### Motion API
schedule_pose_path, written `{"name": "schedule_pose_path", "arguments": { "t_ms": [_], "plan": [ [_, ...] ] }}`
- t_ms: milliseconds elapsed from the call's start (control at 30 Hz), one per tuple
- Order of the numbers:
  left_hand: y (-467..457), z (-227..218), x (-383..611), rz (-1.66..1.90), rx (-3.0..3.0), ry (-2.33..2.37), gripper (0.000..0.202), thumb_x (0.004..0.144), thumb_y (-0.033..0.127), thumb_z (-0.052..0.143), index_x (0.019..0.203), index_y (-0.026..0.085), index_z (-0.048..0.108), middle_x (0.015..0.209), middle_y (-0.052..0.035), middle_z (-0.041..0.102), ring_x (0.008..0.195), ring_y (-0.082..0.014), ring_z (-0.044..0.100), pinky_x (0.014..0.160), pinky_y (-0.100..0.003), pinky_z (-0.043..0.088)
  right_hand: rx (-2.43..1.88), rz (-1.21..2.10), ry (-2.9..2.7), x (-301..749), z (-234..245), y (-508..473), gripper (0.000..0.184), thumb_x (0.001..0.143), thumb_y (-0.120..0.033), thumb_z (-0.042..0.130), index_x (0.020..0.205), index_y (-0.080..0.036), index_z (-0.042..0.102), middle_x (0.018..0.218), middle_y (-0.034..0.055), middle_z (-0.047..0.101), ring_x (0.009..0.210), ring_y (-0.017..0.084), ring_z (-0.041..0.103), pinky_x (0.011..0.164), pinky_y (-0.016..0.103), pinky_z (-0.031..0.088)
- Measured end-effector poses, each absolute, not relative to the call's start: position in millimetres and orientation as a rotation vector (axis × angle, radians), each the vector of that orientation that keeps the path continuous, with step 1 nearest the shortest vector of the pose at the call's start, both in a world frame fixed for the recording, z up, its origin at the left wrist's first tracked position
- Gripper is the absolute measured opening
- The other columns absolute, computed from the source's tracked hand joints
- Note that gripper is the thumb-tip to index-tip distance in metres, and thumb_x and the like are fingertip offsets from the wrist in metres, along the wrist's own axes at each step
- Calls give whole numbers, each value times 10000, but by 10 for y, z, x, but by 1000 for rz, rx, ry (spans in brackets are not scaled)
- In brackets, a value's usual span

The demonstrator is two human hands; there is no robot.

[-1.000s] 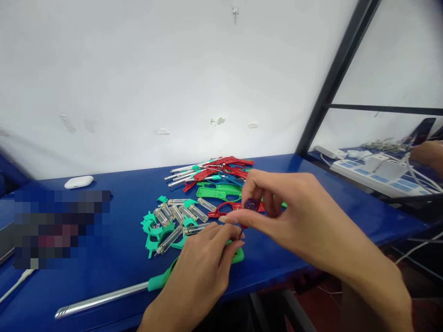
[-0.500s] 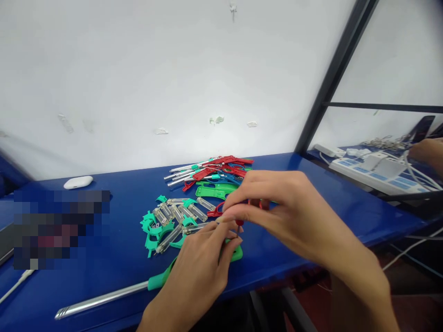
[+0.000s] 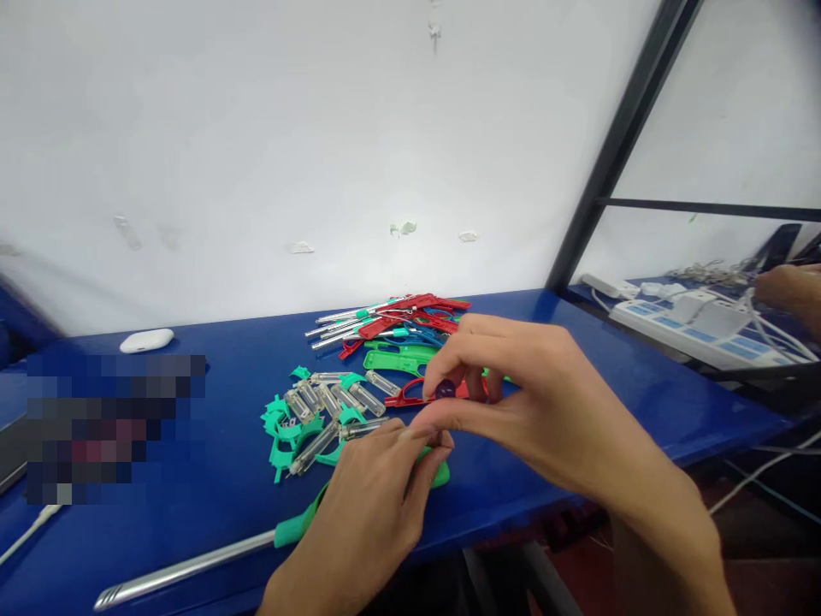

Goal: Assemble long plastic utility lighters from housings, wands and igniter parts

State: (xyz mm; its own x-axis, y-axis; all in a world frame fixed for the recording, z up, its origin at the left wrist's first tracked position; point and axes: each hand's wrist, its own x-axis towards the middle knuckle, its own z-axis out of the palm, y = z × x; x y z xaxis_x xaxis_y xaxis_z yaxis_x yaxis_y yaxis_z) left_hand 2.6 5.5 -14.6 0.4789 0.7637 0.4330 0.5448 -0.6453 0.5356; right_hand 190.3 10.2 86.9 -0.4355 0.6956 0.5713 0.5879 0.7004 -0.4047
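My left hand is closed round the green handle of a long-nosed lighter, whose metal tube points to the lower left over the blue table. Just above the handle's end, my right hand pinches a small screwdriver between thumb and forefinger. Only the dark round end of its handle shows; the tip is hidden behind my fingers. Beyond my left hand lie clear lighter fuel tanks mixed with teal plastic pieces. A red handle shell lies partly behind my right hand.
At the back is a pile of lighter parts with red shells and metal tubes, beside a green shell. A white earphone case sits at the back left. Power strips and another person's hand are at the right.
My right hand's fingers have turned on the screwdriver: its dark handle end now shows, while the red part and thin shaft seen before are hidden. My left hand stays on the lighter.
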Motion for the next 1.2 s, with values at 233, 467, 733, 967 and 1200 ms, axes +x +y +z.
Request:
{"name": "schedule_pose_path", "arguments": {
  "t_ms": [233, 467, 733, 967, 1200],
  "plan": [
    [79, -122, 12, 1011, 2463, 1053, 242, 1085, 149, 477, 1044, 244, 695, 1009, -5, 726, 850, -180, 716, 739, -286, 512, -854, 660, -2196, 2021, 907, 62, 265, 1052, -197, 610, 1239, -305, 762, 1159, -23, 788, 893, 128, 710, 766, 236, 542],
    [87, -148, 15, 911, 2457, 1093, 242, 1088, 155, 454, 1124, 250, 674, 1072, -17, 745, 946, -210, 741, 834, -327, 548, -881, 617, -2079, 2024, 898, 161, 50, 946, -221, 770, 903, -236, 792, 858, -23, 751, 722, 112, 657, 640, 216, 508],
    [59, -143, 17, 960, 2430, 1087, 120, 1071, 191, 563, 1100, 263, 654, 1075, 18, 772, 941, -194, 747, 813, -302, 517, -1008, 524, -2084, 2008, 871, 187, 185, 917, -386, 810, 911, -230, 710, 828, -47, 702, 612, 81, 548, 546, 212, 432],
    [78, -138, 13, 892, 2469, 1107, 217, 1088, 157, 469, 1098, 272, 652, 993, 30, 749, 858, -195, 715, 746, -316, 461, -755, 1118, -2140, 2214, 891, 178, 232, 1060, -277, 611, 1192, -267, 801, 1082, 33, 785, 763, 117, 717, 604, 192, 573],
    [74, -190, 11, 944, 2426, 1100, 185, 1089, 195, 490, 1119, 259, 661, 1026, 8, 778, 879, -202, 741, 758, -313, 493, -916, 889, -2049, 2075, 849, 246, 95, 879, -288, 841, 900, -226, 773, 809, -12, 735, 672, 126, 674, 598, 217, 531]
  ]
}}
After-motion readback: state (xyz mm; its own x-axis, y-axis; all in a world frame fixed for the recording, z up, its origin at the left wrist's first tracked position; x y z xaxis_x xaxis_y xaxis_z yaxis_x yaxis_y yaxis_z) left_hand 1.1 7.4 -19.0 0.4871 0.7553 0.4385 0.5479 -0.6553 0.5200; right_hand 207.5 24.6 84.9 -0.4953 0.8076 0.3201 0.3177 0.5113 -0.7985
